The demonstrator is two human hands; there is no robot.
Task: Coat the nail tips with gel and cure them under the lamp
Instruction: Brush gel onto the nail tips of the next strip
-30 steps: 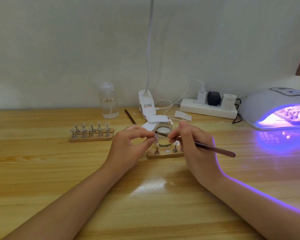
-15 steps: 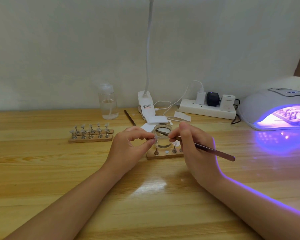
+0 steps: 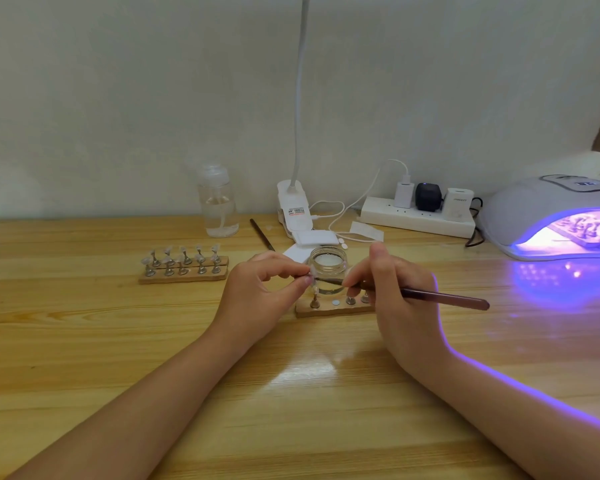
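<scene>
Left hand pinched a nail tip between thumb and forefinger; right hand gripped the brush, bristles touching that tip. Gel jar just behind both hands; glowing lamp well off to the right hand's side on the table.

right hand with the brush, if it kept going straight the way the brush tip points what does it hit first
The right hand aims the brush leftward, so it would first meet the nail tip pinched by the left hand, then those fingers. The tip looks at or very near it already; depth is unclear.
</scene>
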